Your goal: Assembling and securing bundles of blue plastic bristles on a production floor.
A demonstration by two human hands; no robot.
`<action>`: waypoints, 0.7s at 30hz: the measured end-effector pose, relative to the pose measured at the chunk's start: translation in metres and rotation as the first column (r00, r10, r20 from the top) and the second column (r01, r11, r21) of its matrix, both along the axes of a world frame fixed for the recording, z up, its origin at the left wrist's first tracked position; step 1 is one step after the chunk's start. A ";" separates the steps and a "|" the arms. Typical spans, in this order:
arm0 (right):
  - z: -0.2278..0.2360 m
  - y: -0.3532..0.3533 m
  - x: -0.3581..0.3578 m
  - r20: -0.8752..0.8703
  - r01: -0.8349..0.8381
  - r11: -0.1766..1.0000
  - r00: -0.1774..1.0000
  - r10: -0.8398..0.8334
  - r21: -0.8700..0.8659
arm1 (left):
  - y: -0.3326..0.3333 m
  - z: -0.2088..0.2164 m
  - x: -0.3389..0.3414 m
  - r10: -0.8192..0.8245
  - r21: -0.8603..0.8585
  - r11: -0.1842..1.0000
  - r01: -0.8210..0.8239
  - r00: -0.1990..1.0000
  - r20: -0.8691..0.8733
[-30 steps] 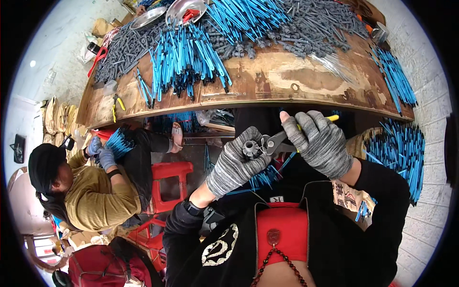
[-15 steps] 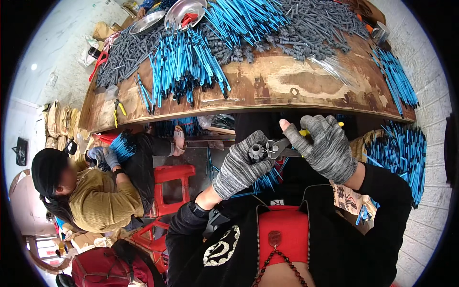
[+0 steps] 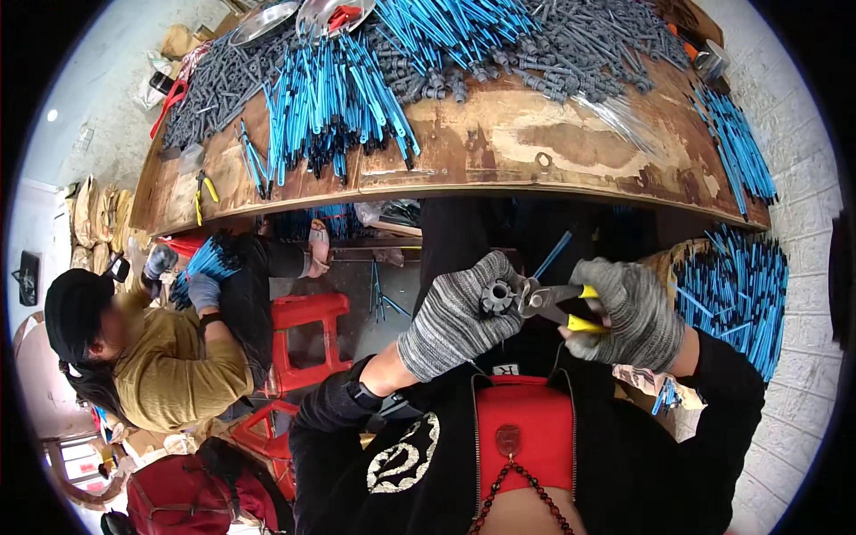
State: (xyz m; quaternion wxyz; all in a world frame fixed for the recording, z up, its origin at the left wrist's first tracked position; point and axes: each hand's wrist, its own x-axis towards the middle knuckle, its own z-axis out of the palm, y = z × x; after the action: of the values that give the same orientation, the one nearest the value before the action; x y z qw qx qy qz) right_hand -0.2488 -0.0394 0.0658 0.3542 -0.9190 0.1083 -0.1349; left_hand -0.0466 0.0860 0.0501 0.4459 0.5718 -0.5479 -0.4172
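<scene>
In its striped grey knit glove, my left hand (image 3: 459, 312) is closed around a small grey plastic fitting (image 3: 496, 297) with a toothed round end turned up. My right hand (image 3: 635, 312), gloved alike with bare fingertips, grips a pair of yellow-handled pliers (image 3: 555, 300). Their handles stand apart, and the metal jaws reach the side of the fitting by my left fingertips. Exactly what the jaws bite is hidden there. Just beyond the pliers a thin blue stick (image 3: 553, 253) shows against my dark trousers.
The wooden table (image 3: 499, 169) ahead bears heaped grey fittings (image 3: 588, 53), bundled blue sticks (image 3: 334, 107) and another yellow-handled pair of pliers (image 3: 205, 196). More blue sticks (image 3: 731, 303) stand in a sack at right. At left, a seated co-worker (image 3: 178, 366) holds blue sticks near a red stool (image 3: 309, 339).
My right hand has come down and nearer to me, and the pliers' handles now show spread apart. My left hand has shifted slightly right with the fitting. The co-worker's hands have moved apart.
</scene>
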 end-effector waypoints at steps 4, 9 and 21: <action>0.004 -0.017 -0.007 0.074 0.036 0.855 0.997 0.003 -0.518 | -0.003 0.007 -0.003 -0.008 0.098 0.995 0.028 0.981 -0.195; -0.002 -0.017 -0.029 0.016 -0.036 0.854 0.999 0.052 -0.519 | 0.003 -0.016 0.001 -0.173 -0.095 0.985 0.144 0.820 -0.546; -0.002 -0.022 -0.032 -0.004 -0.111 0.779 0.990 0.138 -0.618 | -0.004 -0.003 0.010 -0.330 -0.235 0.933 0.273 0.908 -0.259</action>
State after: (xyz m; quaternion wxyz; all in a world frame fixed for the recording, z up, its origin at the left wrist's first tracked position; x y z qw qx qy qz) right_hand -0.2805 -0.0611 0.0636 0.0454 -0.9863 -0.0100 -0.1580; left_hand -0.0365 0.0818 0.0468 0.5057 0.3652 -0.5952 -0.5066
